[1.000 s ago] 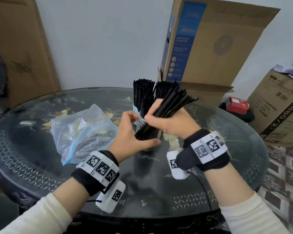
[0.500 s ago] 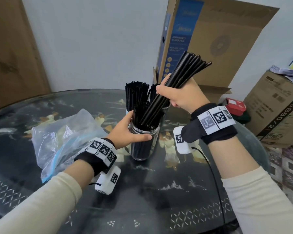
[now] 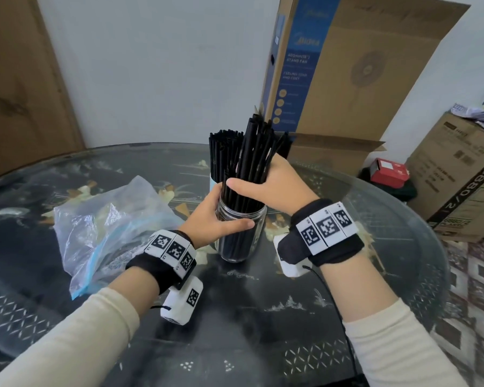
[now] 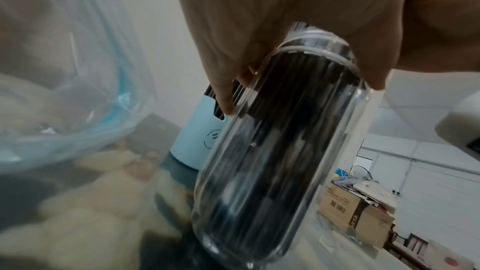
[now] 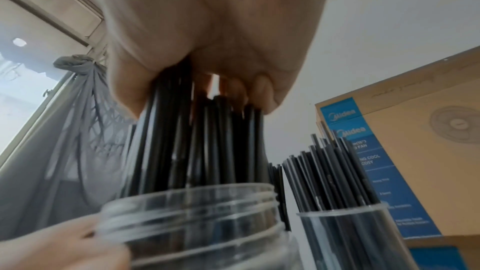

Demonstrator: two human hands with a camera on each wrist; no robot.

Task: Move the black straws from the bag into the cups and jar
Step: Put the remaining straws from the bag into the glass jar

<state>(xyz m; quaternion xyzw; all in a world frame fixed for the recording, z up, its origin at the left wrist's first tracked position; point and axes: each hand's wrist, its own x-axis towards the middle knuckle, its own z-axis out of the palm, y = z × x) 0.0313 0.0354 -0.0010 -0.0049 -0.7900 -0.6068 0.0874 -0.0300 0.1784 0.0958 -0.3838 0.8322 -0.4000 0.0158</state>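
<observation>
Near the tabletop's middle, the right hand [image 3: 274,188] is gripping upright straws [image 3: 252,163] over the jar [image 3: 241,233], which the left hand [image 3: 210,216] is clasping.

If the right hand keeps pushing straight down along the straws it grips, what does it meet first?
Probably the clear jar's rim. The right hand grips the black straws just above the mouth, their lower ends already inside, while the left hand holds the jar. Exact clearance is unclear.
</observation>
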